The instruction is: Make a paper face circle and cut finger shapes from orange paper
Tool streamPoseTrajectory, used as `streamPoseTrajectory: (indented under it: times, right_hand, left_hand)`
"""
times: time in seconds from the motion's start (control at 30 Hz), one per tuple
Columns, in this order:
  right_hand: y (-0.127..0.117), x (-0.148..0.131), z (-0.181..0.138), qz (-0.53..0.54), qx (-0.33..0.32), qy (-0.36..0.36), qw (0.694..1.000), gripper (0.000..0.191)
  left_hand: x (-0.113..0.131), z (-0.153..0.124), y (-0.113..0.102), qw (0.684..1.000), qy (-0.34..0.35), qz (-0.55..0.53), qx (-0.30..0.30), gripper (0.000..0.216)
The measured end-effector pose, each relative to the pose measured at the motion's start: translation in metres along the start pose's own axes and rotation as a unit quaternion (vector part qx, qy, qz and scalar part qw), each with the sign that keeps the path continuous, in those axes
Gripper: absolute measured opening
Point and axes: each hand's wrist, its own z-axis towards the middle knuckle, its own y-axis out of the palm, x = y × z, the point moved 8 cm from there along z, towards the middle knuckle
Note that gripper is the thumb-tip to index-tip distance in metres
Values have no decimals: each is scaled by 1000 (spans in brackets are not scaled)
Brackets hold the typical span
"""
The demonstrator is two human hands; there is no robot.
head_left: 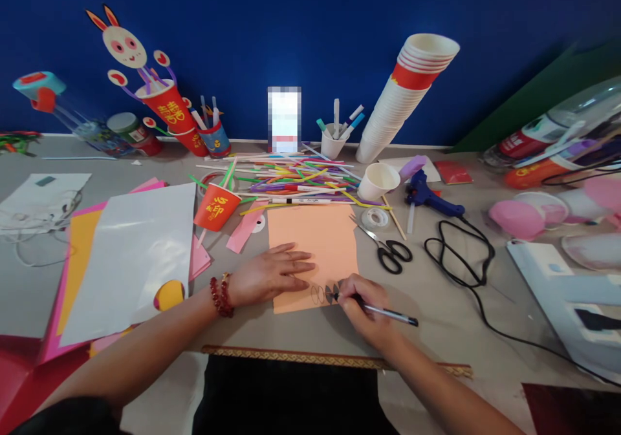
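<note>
A sheet of orange paper (310,234) lies on the table in front of me. My left hand (269,273) rests flat on its left side, fingers stretched out. My right hand (363,302) grips a pen (395,315), its tip hidden close to the paper's lower right edge. Under and beside the pen tip are small drawn ovals (317,294); two are outlined and those nearest my fingers look shaded dark. Black-handled scissors (388,251) lie against the paper's right edge, with a roll of clear tape (375,218) just above them.
Colourful pipe cleaners (291,180) spread behind the paper. A red paper cup (217,205) stands left of it, near stacked coloured sheets (140,247). Rightward lie a blue glue gun (431,196) and its black cable (478,299). A tall cup stack (402,99) leans at the back.
</note>
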Motion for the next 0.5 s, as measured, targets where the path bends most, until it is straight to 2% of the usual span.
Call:
streamPoseTrajectory:
  times: [0.3, 0.5]
  right_hand:
    - [-3, 11, -1, 65, 37, 54, 996, 13]
    - [-3, 8, -2, 63, 33, 55, 996, 7]
  left_hand:
    - [0, -1, 1, 1000, 2, -9, -9, 31]
    - [2, -2, -7, 999, 4, -38, 31, 36]
